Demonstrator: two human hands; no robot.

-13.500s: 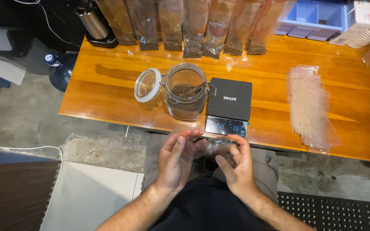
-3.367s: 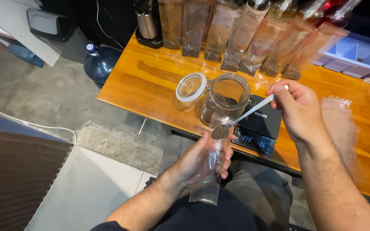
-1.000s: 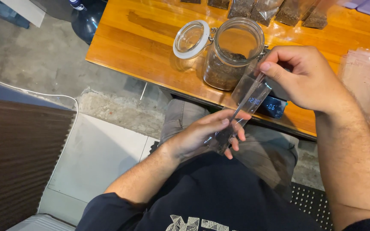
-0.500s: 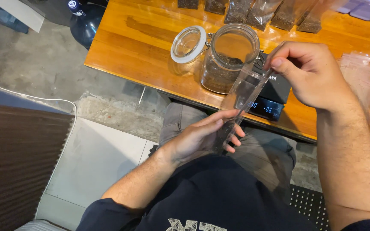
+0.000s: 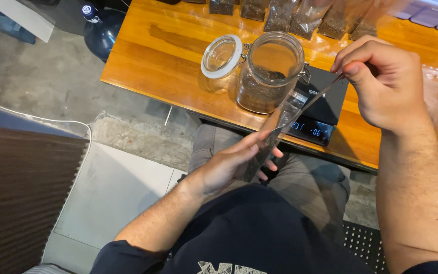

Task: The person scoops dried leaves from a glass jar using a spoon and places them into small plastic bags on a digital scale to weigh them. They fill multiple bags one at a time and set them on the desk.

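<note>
While we hold the narrow clear pouch upright over our lap, the main risk we judge is a spill: the pouch is thin and soft, and our left hand grips only its lower part, so the open top could fold or lean away from the long thin scoop handle that enters it. If the tool tilts or catches the film, the dark loose leaves could drop onto our trousers or the floor. The open glass jar stands near the table edge, just beside the black scale, and a stray elbow could nudge it.

The pouch sits below the wooden table, between our two hands. The left hand is closed around its lower half, where dark contents already show. Our right hand hovers above the scale, fingers pinched on the top of the tool, whose tip reaches down into the pouch mouth. A row of filled bags stands at the far edge.
</note>
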